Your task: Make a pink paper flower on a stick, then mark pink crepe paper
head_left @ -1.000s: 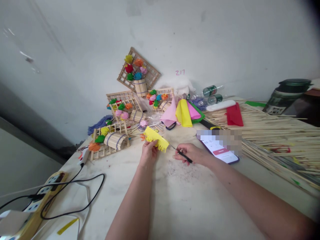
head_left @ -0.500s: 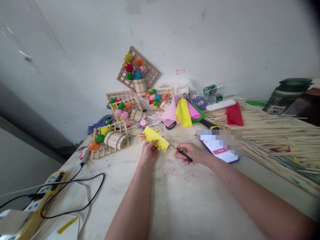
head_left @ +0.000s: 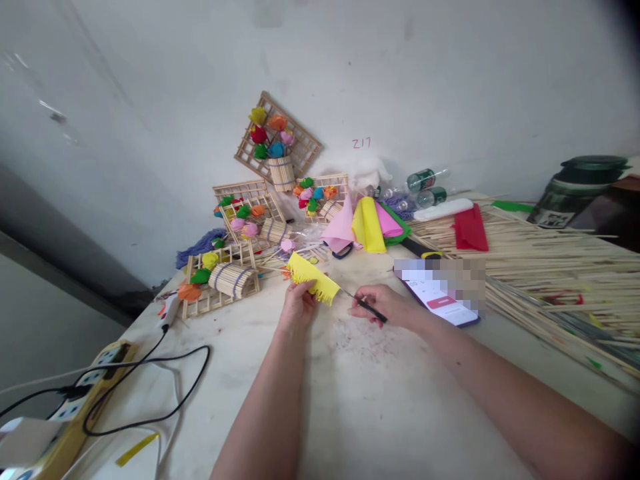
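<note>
Scissors [head_left: 371,310] pointed at fringed yellow paper [head_left: 313,275]

Both forearms reached forward over the table [head_left: 350,400]. The left hand [head_left: 299,305] held the paper just above it, thumb and fingers clamped on the fringed edge; the right hand [head_left: 383,303] had its fingers curled around the scissors. Behind, colourful flowers [head_left: 277,122] rose from a stick basket [head_left: 282,175].

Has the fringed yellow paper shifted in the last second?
No, not visibly: the fringed yellow paper, held in the left hand, keeps its place relative to the phone lying on the table.
</note>
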